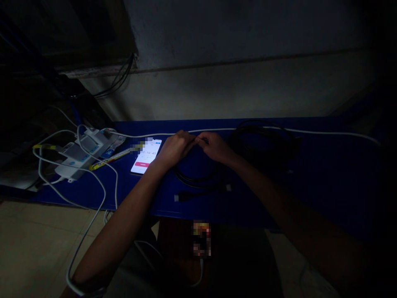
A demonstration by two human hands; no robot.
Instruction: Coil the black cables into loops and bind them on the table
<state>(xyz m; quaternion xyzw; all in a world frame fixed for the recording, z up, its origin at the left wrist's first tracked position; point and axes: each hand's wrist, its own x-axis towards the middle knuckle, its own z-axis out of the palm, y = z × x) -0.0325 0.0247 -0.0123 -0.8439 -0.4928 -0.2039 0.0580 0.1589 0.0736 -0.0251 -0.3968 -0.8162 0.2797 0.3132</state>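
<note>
My left hand (177, 145) and my right hand (213, 145) meet over the blue table (328, 182), fingers bent and closed. Both pinch a black cable (194, 181), whose loop hangs down onto the table below them; the dim light hides the exact grip. Nearer to me lie a dark plug with a pale metal end (176, 198) and another light-tipped plug (228, 188). Just left of my left hand, a lit phone (144, 159) shows a running timer. Beyond my right hand rests a larger coil of black cable (263, 130).
A white power strip (80, 155) with tangled white cords stands at the left. Between it and the phone lie a yellow-and-white pen-like stick (111, 159) and a small blue-and-clear packet (113, 150). A white cord (328, 133) runs along the back, before a wall (217, 91).
</note>
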